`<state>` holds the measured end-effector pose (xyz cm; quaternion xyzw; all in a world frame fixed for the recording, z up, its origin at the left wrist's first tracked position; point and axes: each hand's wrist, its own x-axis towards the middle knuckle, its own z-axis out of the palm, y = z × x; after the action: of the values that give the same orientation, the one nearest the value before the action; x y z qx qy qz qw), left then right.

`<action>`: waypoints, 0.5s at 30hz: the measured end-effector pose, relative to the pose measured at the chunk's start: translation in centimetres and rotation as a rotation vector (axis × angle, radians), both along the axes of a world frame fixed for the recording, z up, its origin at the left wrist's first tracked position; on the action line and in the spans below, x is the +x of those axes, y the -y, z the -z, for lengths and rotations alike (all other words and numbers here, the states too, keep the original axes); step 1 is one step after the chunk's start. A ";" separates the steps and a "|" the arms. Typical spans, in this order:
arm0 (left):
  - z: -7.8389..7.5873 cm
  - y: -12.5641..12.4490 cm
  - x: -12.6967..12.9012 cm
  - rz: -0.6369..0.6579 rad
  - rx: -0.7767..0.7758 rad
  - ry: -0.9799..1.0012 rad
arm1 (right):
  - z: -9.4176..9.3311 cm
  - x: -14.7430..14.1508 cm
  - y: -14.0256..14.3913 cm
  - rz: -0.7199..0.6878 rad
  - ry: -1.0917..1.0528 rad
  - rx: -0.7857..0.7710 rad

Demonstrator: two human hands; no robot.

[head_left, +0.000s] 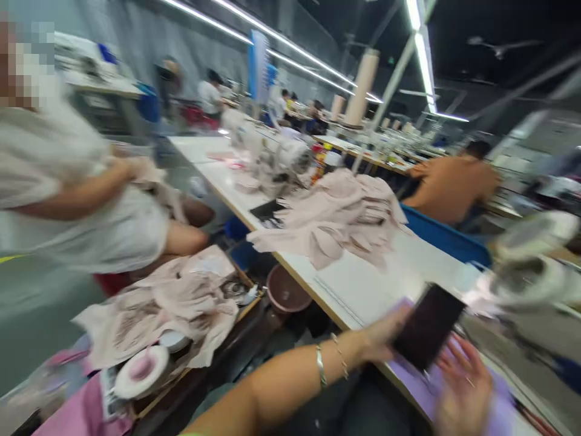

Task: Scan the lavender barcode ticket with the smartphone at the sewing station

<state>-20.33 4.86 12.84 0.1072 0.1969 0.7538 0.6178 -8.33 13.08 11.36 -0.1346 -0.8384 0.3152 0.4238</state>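
My left hand [385, 333], with two bracelets at the wrist, is closed on the left edge of a dark smartphone [429, 327]. Its black face is tilted over the table edge. My right hand [467, 381], wearing a ring, is just beside the phone's lower right edge with its fingers apart; blur hides whether they touch it. Under both hands lies lilac fabric [415, 381] on the white sewing table [376, 284]. A heap of pale pink cloth pieces [345, 209] covers the table farther back.
A sewing machine [276, 151] stands at the table's back. At left, a seated person [82, 181] handles pink cloth beside a box of cloth pieces [181, 297]. A brown bowl [285, 290] sits below the table edge. A blue bin [445, 236] and a person in orange [458, 181] are beyond.
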 end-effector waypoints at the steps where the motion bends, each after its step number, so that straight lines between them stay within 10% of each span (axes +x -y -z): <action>1: -0.6 1.3 0.0 -0.046 0.058 0.049 | 0.0 0.6 0.6 0.038 -0.033 -0.042; 15: -1.1 2.5 -0.5 0.035 0.019 -0.003 | -1.1 1.1 3.2 0.047 0.000 0.269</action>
<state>-20.85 2.36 13.92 0.1173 0.1888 0.7445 0.6295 -7.23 9.92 12.48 -0.0962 -0.8699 0.1897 0.4451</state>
